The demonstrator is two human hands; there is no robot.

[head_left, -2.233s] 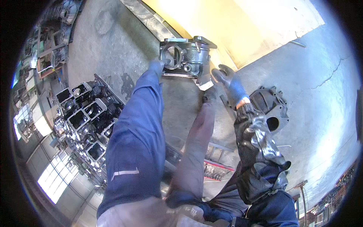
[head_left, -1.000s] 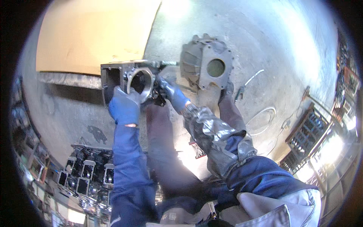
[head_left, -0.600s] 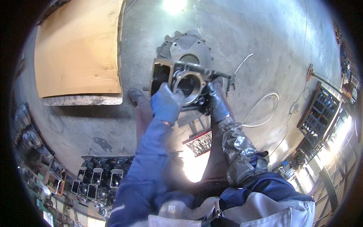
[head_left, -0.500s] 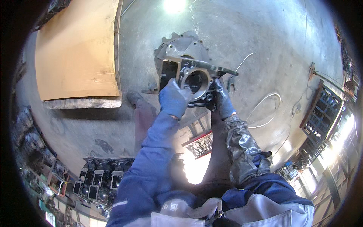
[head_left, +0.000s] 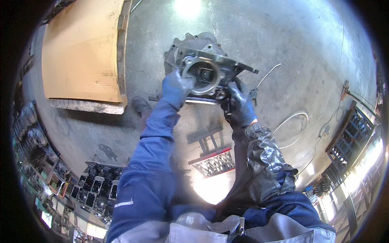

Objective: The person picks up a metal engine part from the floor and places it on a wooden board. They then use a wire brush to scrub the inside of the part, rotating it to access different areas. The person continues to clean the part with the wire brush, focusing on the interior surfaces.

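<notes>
Both of my gloved hands hold a dark metal gearbox housing [head_left: 227, 68] in front of me. Its round machined opening faces up at me, and a small square opening shows deep inside. My left hand [head_left: 175, 87] is closed on the left side, its fingers at the rim of the round opening. On the lower right side, my right hand [head_left: 242, 106] grips the same housing in a darkened blue glove. Just beyond lies a grey toothed-edge casting, shaped like a bell housing [head_left: 172, 54], partly covered by the housing. Whether the two parts touch cannot be made out.
A cardboard-topped pallet [head_left: 81, 52] stands at the left on the concrete floor. Several dark castings [head_left: 97, 188] sit at the lower left. A red-edged metal rack [head_left: 211, 161] lies near my legs. A pale hose loop [head_left: 289, 129] and a dark metal frame [head_left: 350, 131] are at the right.
The housing has turned, so its round opening faces me more squarely and sits further left and higher. My left hand has moved left and up with it; the right hand still grips it.
</notes>
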